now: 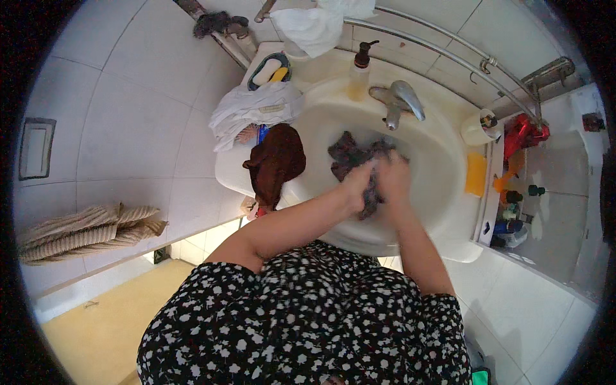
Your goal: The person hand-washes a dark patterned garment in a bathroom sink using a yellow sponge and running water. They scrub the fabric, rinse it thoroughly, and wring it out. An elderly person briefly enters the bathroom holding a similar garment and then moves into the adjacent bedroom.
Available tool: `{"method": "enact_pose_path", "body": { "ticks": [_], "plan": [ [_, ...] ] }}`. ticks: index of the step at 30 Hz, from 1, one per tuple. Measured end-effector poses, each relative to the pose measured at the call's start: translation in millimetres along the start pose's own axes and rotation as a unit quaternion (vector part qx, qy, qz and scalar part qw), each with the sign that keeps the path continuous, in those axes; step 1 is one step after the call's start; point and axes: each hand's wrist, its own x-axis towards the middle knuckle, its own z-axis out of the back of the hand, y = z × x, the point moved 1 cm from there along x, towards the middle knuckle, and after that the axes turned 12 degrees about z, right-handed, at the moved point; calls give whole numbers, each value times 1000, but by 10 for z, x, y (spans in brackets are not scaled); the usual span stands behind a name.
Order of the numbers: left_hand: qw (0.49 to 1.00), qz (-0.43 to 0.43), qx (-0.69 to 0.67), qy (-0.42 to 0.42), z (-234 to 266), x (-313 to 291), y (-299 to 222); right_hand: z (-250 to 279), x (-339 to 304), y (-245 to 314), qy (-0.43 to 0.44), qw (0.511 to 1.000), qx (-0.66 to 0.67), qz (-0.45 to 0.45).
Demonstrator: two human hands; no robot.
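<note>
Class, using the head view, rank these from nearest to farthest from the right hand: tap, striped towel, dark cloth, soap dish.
From the right hand:
1. Dark cloth: in the basin, touching the hand.
2. Tap: at the basin's back.
3. Soap dish: back left corner.
4. Striped towel: far left.

My garment (301, 321): black, white flowers. Fabric (346, 153) I hold: dark grey. Sink (443, 176): off-white. Bundled cloth (279, 157): dark brown.

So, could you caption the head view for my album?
Bare fingers on dark grey cloth in a white washbasin, a chrome lever faucet beyond and brown fabric draped at left.
</note>
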Motion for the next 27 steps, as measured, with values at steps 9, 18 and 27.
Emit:
{"method": "enact_pose_path", "body": {
  "ticks": [9, 18, 27],
  "plan": [
    [517, -223, 721, -405, 602, 468, -785, -68, 42, -637, 132, 962, -222, 85],
    [924, -105, 335, -152, 546, 688, -574, -110, 104, -160, 138, 976, 145, 91],
    [995, -24, 14, 99, 676, 884, -207, 123, -132, 474, 137, 977, -82, 143]
  ]
}}
